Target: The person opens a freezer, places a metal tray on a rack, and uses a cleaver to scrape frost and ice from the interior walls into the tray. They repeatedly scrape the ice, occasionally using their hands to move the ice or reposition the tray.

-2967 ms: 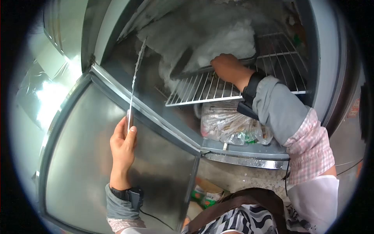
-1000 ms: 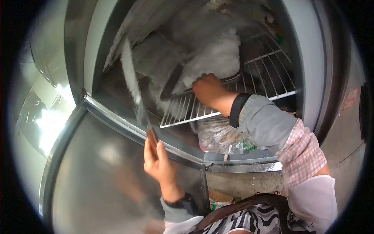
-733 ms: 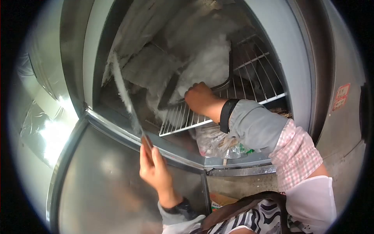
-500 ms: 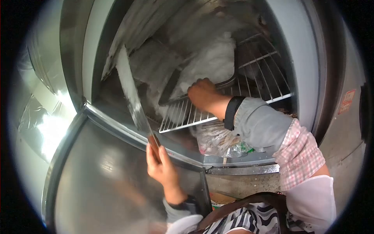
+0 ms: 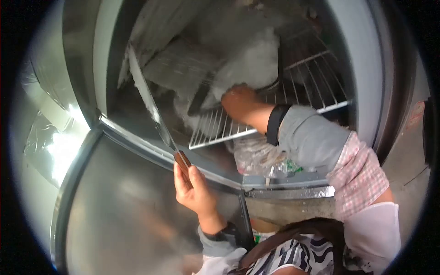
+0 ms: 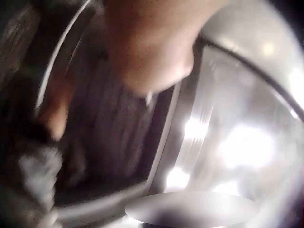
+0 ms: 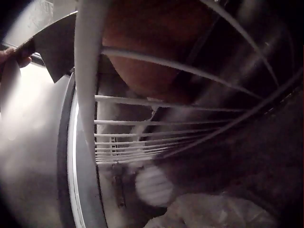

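In the head view, my left hand (image 5: 197,195) holds a knife by its brown handle. The long knife blade (image 5: 145,96) is coated with white frost and slants up to the left, its tip overlapping the frosted left wall (image 5: 149,34) of the freezer. From the right wrist view, the blade (image 7: 58,47) looks broad. My right hand (image 5: 242,103) grips the near edge of a dark-rimmed tray (image 5: 274,86) heaped with white frost (image 5: 250,62). That tray rests on a white wire shelf (image 5: 222,136); my right hand's fingertips are hidden. The left wrist view is blurred.
The open steel door (image 5: 114,197) stands at the lower left, hinged beside the opening. A clear plastic bag (image 5: 261,160) of goods lies under the shelf. The metal sill (image 5: 291,191) runs along the front, and the freezer's right frame (image 5: 364,82) borders my right arm.
Over three seconds my left hand has moved right and the blade has swung from near upright to leaning left, toward the frosted wall. My right hand stays at the tray's edge.
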The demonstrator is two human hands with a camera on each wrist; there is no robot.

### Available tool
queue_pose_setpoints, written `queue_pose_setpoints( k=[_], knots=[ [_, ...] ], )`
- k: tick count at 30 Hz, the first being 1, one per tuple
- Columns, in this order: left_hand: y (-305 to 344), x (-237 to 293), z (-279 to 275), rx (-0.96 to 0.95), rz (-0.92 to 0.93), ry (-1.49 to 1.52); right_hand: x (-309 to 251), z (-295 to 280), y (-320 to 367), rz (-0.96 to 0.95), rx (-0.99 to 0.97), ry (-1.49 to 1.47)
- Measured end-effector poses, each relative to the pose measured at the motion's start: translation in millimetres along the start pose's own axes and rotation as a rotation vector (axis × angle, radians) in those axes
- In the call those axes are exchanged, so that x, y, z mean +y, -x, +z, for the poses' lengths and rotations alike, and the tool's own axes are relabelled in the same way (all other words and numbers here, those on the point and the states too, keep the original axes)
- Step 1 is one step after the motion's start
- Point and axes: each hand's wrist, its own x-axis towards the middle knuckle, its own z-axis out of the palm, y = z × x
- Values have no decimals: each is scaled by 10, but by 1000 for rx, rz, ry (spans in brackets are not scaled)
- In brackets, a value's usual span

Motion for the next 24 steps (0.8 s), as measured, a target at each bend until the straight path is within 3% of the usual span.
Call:
queue_pose_setpoints(
  k=[2, 3, 6, 7, 10, 14, 18, 20, 23, 24],
  knots=[
    [93, -27, -134, 7, 31, -111, 6, -43, -27, 15, 14, 45],
    [147, -33, -178, 10, 84, -199, 35, 158, -70, -22, 137, 71],
    [434, -128, -351, -72, 55, -119, 40, 96, -98, 15, 48, 128],
    [392, -196, -304, -16, 211, -141, 49, 93, -78, 19, 51, 131],
    [-94, -27, -113, -20, 352, -332, 62, 105, -59, -21, 104, 130],
    [-415, 107, 237, -98, 197, -102, 62, 87, -59, -37, 85, 97],
    [-104, -19, 258, -93, 344, -282, 52, 140, -77, -7, 96, 97],
    [159, -64, 182, -86, 209, -106, 63, 134, -86, -14, 97, 97],
    [253, 97, 79, -118, 29, -78, 50, 147, -73, -36, 88, 136],
    [162, 115, 96, -118, 91, -120, 49, 142, -77, -42, 84, 173]
  ],
)
